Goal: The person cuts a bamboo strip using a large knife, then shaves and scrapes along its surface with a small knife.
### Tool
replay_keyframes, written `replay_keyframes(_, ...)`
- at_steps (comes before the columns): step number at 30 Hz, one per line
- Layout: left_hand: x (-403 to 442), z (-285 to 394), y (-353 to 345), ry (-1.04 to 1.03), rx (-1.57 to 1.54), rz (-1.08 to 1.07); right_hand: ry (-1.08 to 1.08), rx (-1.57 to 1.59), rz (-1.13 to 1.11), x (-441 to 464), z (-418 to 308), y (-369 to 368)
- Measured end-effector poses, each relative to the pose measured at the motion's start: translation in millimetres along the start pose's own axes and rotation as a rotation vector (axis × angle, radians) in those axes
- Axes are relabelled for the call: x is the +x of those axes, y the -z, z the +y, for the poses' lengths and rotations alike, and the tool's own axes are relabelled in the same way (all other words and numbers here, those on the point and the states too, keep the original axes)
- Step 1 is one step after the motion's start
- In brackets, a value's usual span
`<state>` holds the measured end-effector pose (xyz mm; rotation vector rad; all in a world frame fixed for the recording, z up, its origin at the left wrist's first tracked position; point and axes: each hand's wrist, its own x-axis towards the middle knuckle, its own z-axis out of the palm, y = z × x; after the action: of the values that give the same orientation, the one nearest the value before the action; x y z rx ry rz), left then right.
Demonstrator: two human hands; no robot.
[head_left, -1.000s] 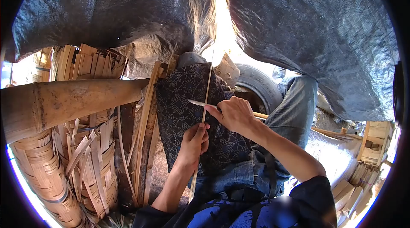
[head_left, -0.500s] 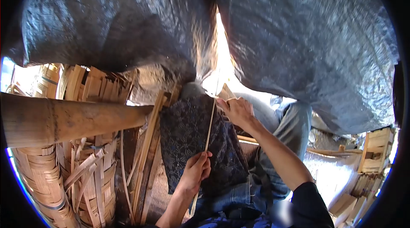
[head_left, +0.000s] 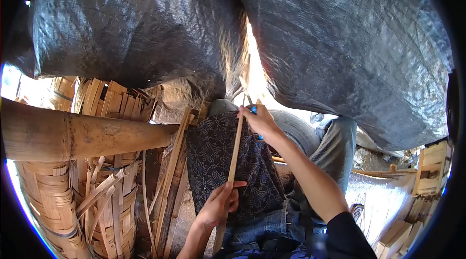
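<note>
A long, flat bamboo strip (head_left: 236, 154) slants up over a dark patterned cloth (head_left: 208, 147) spread on my lap. Low on the strip, my left hand (head_left: 219, 204) grips it between thumb and curled fingers, the index finger pointing right. Near the upper end, my right hand (head_left: 262, 122) is closed around what looks like a knife (head_left: 254, 109). Parts of its blue handle show between the fingers, and a narrow blade seems to stick up beside the strip. The fingers hide most of the handle. My right thumb touches the strip.
A thick bamboo pole (head_left: 107, 135) juts in from the left, over woven bamboo baskets (head_left: 53, 201). Split bamboo pieces (head_left: 170, 176) lean left of my lap. Dark plastic sheeting (head_left: 349, 50) hangs in front. Wooden blocks (head_left: 395, 237) lie at the lower right.
The strip now shows a broader face and its upper end stands above my right hand. Blue handle parts have come into sight there. My left hand has shifted slightly down.
</note>
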<state>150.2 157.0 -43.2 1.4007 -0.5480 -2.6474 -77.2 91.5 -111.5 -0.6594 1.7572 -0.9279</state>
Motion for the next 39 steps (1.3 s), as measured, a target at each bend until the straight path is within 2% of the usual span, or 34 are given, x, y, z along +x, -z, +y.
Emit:
replay_keyframes(1, -2.3, -2.2, 2.5, -0.012, 0.09, 0.036, -0.006, 0.004, 0.009, -0.5, -0.1, 2.7)
replay_keyframes(3, 0.4, -3.1, 6.9, -0.024, 0.109, 0.035, 0.234, -0.364, 0.014, -4.8, -2.5, 3.7)
replay_keyframes(4, 2.2, -2.1, 8.2, -0.002, 0.048, 0.005, 0.285, -0.397, 0.043, -15.3, 0.2, 4.5)
replay_keyframes(6, 4.6, 0.3, 14.1, 0.0, -0.035, -0.01, 0.126, -0.513, -0.127, -38.4, 7.6, 16.1)
replay_keyframes(9, 9.6, 1.6, 23.6, 0.052, -0.202, -0.116, 0.197, -0.563, -0.166, -74.5, 13.4, 15.7)
replay_keyframes(11, 12.1, 2.7, 31.8, 0.099, -0.289, -0.232, 0.512, -0.545, -0.11, -83.2, 32.6, 10.1)
replay_keyframes(12, 12.4, 2.3, 32.0, 0.125, -0.28, -0.235, 0.53, -0.53, -0.068, -84.2, 38.3, 5.5)
replay_keyframes(18, 9.7, 2.9, 32.2, 0.123, -0.258, -0.212, 0.415, -0.636, -0.091, -86.6, 19.9, 0.8)
replay_keyframes(23, 18.8, -10.5, 46.6, 0.221, -0.588, -0.381, 0.438, -0.843, -0.041, -81.8, 25.9, -12.3)
replay_keyframes(25, 16.4, -14.5, 47.9, 0.246, -0.66, -0.362, 0.447, -0.977, -0.05, -80.8, 28.9, -19.4)
replay_keyframes(27, 15.5, -17.2, 46.7, 0.282, -0.69, -0.394, 0.418, -0.978, 0.02, -69.9, 35.3, -23.7)
replay_keyframes(29, 14.5, -22.8, 47.2, 0.267, -0.727, -0.431, 0.54, -0.943, 0.114, -49.0, 38.4, -19.1)
replay_keyframes(31, 13.9, -24.1, 47.9, 0.26, -0.816, -0.454, 0.505, -0.956, 0.073, -44.3, 33.6, -18.0)
replay_keyframes(35, 10.3, -22.1, 46.9, 0.218, -0.773, -0.433, 0.523, -0.963, 0.042, -25.1, 30.7, -16.5)
replay_keyframes(37, 5.8, -19.3, 42.9, 0.22, -0.675, -0.364, 0.384, -0.997, 0.012, -15.7, 27.7, -13.3)
replay_keyframes(38, 3.4, -15.2, 39.5, 0.227, -0.568, -0.294, 0.634, -1.063, 0.141, -9.7, 36.0, -8.8)
replay_keyframes(39, -0.3, -9.3, 34.4, 0.225, -0.567, -0.289, 0.636, -1.058, 0.139, -8.5, 43.7, -5.2)
